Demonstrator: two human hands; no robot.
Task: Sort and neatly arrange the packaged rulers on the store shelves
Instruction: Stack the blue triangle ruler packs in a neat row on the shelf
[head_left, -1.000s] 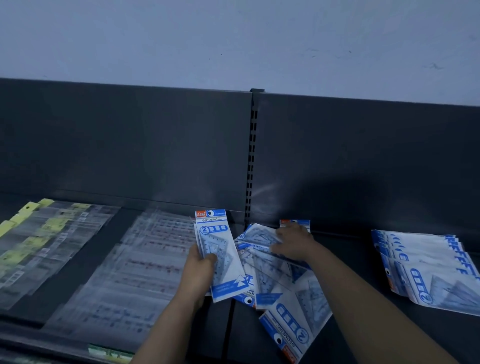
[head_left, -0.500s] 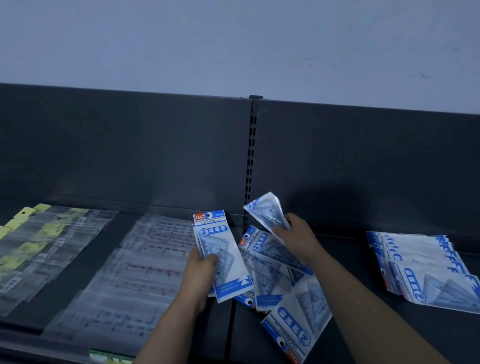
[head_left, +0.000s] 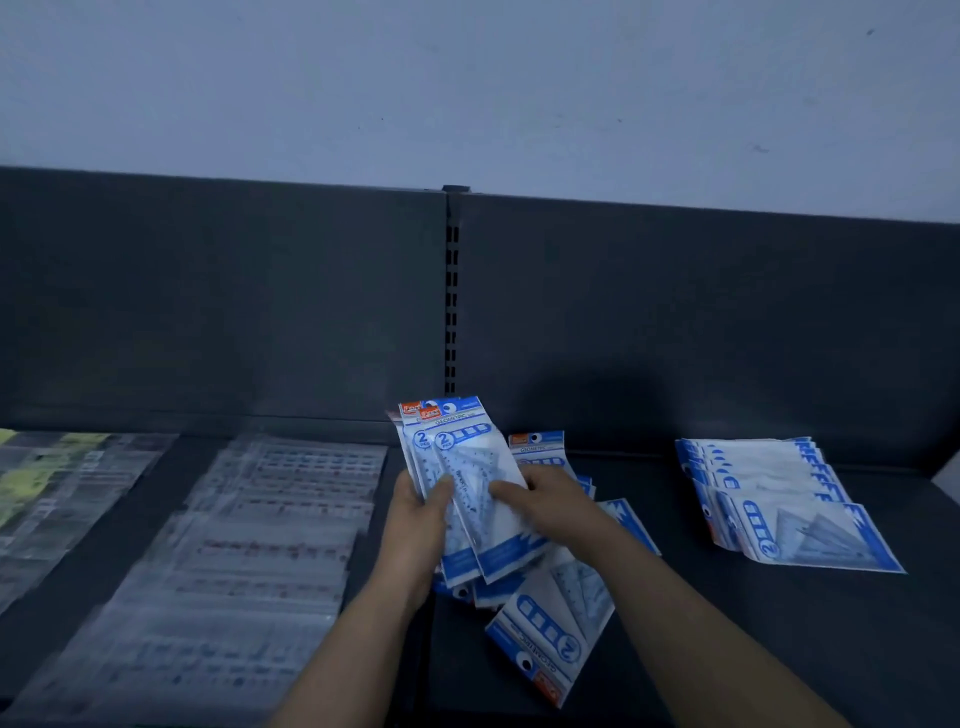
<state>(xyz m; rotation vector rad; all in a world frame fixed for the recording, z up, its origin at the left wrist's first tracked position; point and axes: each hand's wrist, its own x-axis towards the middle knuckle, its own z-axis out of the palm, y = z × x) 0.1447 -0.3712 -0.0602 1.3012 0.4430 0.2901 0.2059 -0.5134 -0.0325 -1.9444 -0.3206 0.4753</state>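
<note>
My left hand (head_left: 418, 512) grips a small upright stack of blue-and-white ruler packs (head_left: 462, 462) at the shelf's middle. My right hand (head_left: 550, 501) holds the front pack of that stack from the right, its thumb lying across the pack's face. Under and behind my hands lies a loose pile of the same packs (head_left: 553, 631), some turned upside down. A fanned, tidier stack of these packs (head_left: 779, 499) lies flat at the right.
Rows of clear long-ruler sleeves (head_left: 249, 551) cover the shelf's left part, with yellow-tagged sleeves (head_left: 52, 478) at the far left. A dark back panel with a slotted upright (head_left: 451, 312) rises behind the dark shelf (head_left: 779, 623).
My right hand lifted a pack from the loose pile and brought it left onto the front of the stack in my left hand. The view shifted slightly.
</note>
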